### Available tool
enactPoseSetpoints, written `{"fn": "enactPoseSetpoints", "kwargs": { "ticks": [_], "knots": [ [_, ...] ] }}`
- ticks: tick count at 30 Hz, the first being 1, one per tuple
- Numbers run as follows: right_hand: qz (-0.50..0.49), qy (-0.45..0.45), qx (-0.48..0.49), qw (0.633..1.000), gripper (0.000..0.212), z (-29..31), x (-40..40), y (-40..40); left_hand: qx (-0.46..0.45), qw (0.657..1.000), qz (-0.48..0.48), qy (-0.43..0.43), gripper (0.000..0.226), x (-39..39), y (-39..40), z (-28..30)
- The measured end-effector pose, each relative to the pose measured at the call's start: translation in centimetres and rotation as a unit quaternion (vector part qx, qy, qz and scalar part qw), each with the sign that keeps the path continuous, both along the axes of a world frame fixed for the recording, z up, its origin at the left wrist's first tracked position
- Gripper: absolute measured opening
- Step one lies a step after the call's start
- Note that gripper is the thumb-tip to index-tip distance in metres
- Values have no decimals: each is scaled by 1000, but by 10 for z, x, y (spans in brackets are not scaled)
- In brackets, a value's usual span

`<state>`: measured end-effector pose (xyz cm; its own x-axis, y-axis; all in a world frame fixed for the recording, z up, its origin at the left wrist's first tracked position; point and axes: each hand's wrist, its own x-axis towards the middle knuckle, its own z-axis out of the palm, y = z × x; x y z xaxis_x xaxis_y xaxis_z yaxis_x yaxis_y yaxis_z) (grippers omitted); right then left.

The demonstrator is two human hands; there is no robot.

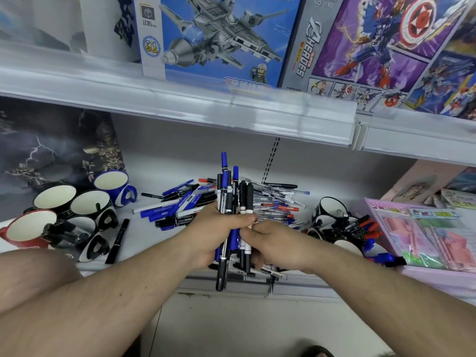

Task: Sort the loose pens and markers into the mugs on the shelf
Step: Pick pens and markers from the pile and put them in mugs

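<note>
Evidently light, stiff and slippery, the marker bundle (233, 199) sits gripped mid-barrel by left hand (219, 234); right hand (273, 243) fingers pinch one.

Lower shelf: layout of items as we find them.

We record a loose pile of pens and markers (231, 202) at the middle of the lower shelf (159, 161). Before it, at the front edge, we see the left hand (219, 233) gripping an upright bundle of markers (233, 199), the right hand (275, 246) touching it from the right. A cluster of mugs (77, 210) stands toward the left end, one single marker (117, 240) lying just right of it. More mugs (332, 217), holding markers, stand right of the pile, a flat packet (422, 238) beyond them. Boxes (219, 37) sit on the upper shelf (180, 104).
</note>
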<state>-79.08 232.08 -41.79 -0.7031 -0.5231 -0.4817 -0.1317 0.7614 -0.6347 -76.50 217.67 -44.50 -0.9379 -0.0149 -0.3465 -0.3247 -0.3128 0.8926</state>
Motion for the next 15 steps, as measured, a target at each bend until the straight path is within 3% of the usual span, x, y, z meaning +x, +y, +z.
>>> {"fn": "enactPoseSetpoints", "kwargs": {
  "ticks": [2, 4, 7, 10, 15],
  "knots": [
    [20, 12, 19, 1000, 36, 8, -7, 9, -6, 1000, -14, 1, 19, 1, 0, 1],
    [-21, 19, -23, 999, 21, 12, -14, 19, -16, 999, -42, 1, 20, 2, 1, 1],
    [-142, -22, -147, 979, 57, 9, -22, 29, -32, 996, -81, 4, 21, 1, 5, 0],
    [-224, -40, -268, 936, 52, 2, -24, 27, -69, 991, -114, 15, 21, -1, 10, 0],
    [-211, 54, -248, 944, 38, 6, -18, 27, -95, 981, -166, 22, 29, -4, 23, -3]
  ]
}}
